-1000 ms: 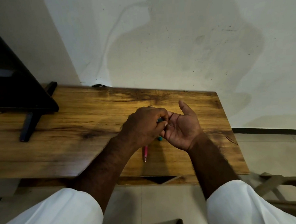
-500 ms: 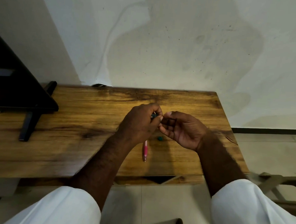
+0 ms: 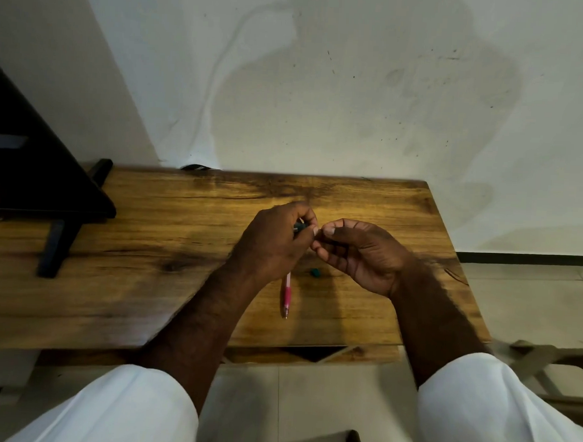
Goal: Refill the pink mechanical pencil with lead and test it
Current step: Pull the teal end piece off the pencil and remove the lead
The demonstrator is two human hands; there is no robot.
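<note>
The pink mechanical pencil lies on the wooden table, tip pointing toward me, just below my left hand. A small teal cap rests on the table beside it. My left hand is closed around a dark teal lead case, whose end sticks out by the thumb. My right hand is curled palm-up, thumb pressed on the forefinger and touching the left fingertips. Whether a lead sits in that pinch is too fine to see.
A dark stand with a black foot occupies the table's left end. The wall runs straight behind the table's far edge. A wooden frame stands on the floor at the right. The table's near edge has a notch.
One second ago my right palm lay open under the lead case. Its fingers have since curled shut and the thumb has come down into a pinch. The pencil and cap have not moved.
</note>
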